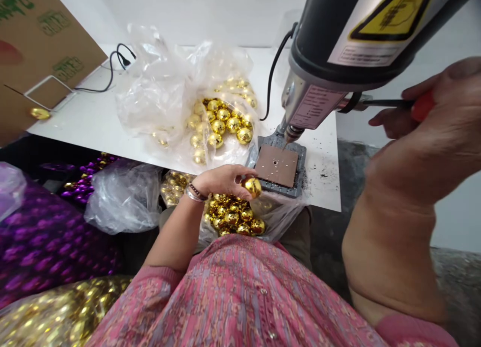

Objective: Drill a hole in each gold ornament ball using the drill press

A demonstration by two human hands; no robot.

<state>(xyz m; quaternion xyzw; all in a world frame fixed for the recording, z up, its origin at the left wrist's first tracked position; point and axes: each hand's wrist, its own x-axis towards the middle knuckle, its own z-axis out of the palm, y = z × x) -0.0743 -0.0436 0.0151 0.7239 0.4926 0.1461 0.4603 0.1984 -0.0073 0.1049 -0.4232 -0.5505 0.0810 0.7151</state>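
My left hand (233, 181) pinches a shiny gold ball (252, 187) just left of the drill press base. Up at the right, my right hand (439, 106) is closed around the red knob (423, 105) of the drill press lever. The drill press (315, 86) has a thin bit pointing down over a brown square plate (276, 165) with a small hole in it. Below my left hand, a clear bag of gold balls (232, 218) rests on my lap. Another open plastic bag with gold balls (223, 114) lies on the white table, left of the drill.
A cardboard box (56, 46) stands at the table's left, with a lone gold ball (39, 113) by it. Black cables run over the white table (131, 149). Dark shavings lie right of the base. Bags of purple balls (48, 237) and gold balls (63, 312) fill the lower left.
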